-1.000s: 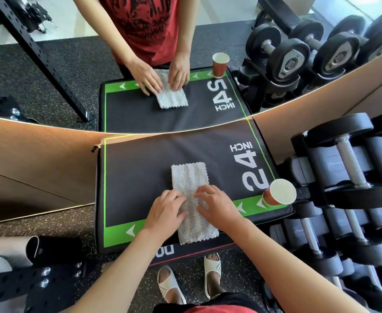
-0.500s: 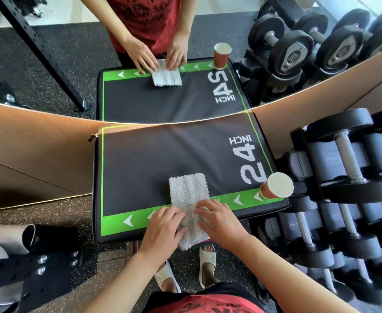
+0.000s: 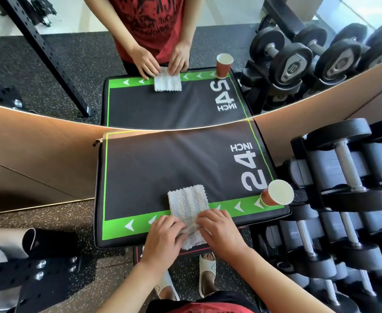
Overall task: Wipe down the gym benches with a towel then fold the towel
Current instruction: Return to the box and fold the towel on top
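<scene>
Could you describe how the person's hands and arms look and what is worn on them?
Both the left hand and the right hand are bare: no gloves, rings, watch or wristband show. The forearms are uncovered, with no sleeves reaching them. A red garment shows at the bottom edge.

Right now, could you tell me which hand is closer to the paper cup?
The right hand, on the towel's cup-side edge; the left hand is beyond the towel from the paper cup.

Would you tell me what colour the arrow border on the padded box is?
Bright green with white arrows on the padded box, clearest in the head view.
</scene>
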`<control>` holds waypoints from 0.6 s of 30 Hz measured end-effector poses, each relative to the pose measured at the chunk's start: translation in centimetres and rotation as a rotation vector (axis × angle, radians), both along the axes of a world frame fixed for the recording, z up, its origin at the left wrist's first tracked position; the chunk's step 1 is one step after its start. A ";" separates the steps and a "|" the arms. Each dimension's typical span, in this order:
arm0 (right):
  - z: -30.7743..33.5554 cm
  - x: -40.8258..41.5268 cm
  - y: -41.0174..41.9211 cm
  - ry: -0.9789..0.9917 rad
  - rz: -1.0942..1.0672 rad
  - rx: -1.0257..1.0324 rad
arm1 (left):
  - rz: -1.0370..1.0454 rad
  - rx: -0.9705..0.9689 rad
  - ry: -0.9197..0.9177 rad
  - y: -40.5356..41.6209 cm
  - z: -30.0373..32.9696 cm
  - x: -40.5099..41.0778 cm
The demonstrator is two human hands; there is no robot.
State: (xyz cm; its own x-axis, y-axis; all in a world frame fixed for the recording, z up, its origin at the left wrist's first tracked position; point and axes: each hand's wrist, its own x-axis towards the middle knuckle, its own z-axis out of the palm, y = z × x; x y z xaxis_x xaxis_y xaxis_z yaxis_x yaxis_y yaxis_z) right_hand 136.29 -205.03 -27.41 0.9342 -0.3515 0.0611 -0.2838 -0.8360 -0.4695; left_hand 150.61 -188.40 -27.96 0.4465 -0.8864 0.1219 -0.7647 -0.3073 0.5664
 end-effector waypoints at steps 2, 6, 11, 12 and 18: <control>0.7 0.5 -0.3 -0.005 -0.003 0.012 | 0.018 -0.023 0.045 -0.3 0.6 0.4; 2.5 2.3 -1.4 -0.043 -0.041 0.015 | 0.058 -0.073 0.036 -1.9 2.6 2.2; 6.6 6.7 -4.3 -0.189 -0.095 -0.043 | 0.103 -0.215 -0.070 -5.3 7.1 5.8; 7.5 7.3 -4.8 -0.229 -0.099 -0.058 | 0.112 -0.255 -0.098 -5.8 8.0 6.4; 7.0 7.4 -4.5 -0.243 -0.048 -0.141 | 0.073 -0.240 -0.189 -5.7 7.2 6.4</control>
